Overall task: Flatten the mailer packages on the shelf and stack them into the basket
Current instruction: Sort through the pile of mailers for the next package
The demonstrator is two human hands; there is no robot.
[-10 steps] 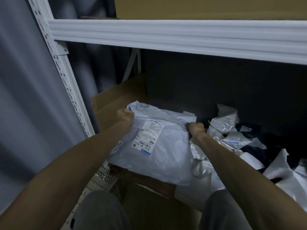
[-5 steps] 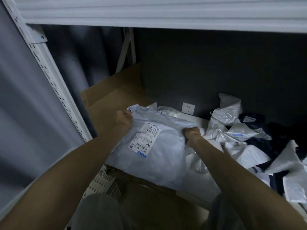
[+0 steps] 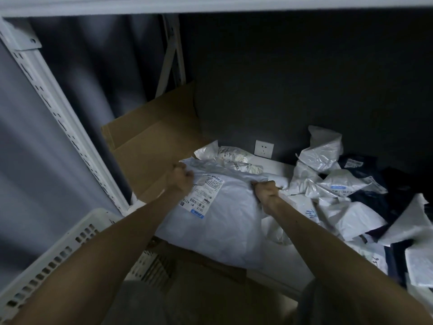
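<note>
A large grey mailer package [image 3: 225, 221] with a printed shipping label lies in front of me on the shelf, its near part over brown cardboard. My left hand [image 3: 180, 179] grips its far left corner. My right hand [image 3: 267, 191] grips its far right edge, fingers curled round the plastic. A heap of crumpled white and dark mailers [image 3: 346, 188] covers the shelf to the right. The white slotted basket [image 3: 58, 249] shows at the lower left, partly behind my left forearm.
A brown cardboard box flap [image 3: 152, 141] stands behind the mailer at the left. A white perforated shelf post [image 3: 58, 113] runs diagonally on the left, a shelf beam [image 3: 210, 5] crosses overhead. A wall socket [image 3: 264, 148] sits on the dark back wall.
My view has tilted down, so the basket's rim comes into sight. Both hands keep their grip on the mailer's far edge, and the mailer has sunk lower toward the shelf.
</note>
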